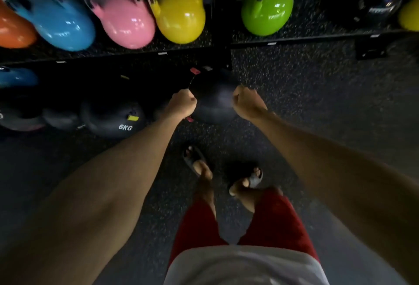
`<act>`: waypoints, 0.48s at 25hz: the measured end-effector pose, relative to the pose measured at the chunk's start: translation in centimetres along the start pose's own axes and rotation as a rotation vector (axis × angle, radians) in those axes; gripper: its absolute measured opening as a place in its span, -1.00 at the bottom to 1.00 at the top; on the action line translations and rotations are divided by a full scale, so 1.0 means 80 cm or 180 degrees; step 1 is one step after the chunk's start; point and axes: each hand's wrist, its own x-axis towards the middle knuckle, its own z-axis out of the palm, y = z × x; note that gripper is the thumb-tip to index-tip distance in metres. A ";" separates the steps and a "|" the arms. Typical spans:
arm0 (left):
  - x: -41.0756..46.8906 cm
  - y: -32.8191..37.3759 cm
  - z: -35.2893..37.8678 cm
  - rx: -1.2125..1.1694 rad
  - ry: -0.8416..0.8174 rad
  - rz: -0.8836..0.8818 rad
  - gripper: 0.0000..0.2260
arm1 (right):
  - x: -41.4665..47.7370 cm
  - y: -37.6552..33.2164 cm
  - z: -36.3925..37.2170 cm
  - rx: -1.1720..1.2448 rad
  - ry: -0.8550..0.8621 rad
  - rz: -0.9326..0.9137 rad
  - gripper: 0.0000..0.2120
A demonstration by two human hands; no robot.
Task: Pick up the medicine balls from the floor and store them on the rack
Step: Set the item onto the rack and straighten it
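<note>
Low at the left, under the rack's point(222, 12) shelf of coloured kettlebells point(122, 17), lies a dark 6KG ball point(113, 119). To its right, the left grip point(182, 103) is curled into a fist against the left side of the dark medicine ball point(214, 98), which is held in front of the rack's upright post, over the speckled floor point(317, 103). The right grip point(246, 101) is curled the same way on the ball's right side, so 2 fists hold it between them.
</note>
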 end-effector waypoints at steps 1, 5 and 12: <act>0.016 -0.007 0.010 -0.0010 -0.0039 0.0006 -0.76 | 0.014 0.014 0.017 0.0017 -0.0056 0.0103 -0.71; 0.099 -0.048 0.072 -0.0089 -0.0123 -0.0140 -0.78 | 0.086 0.089 0.091 0.0071 -0.0106 0.0499 -0.70; 0.301 -0.137 0.176 -0.1083 0.0309 -0.0676 -0.53 | 0.258 0.229 0.212 0.0432 -0.0131 0.1221 -0.74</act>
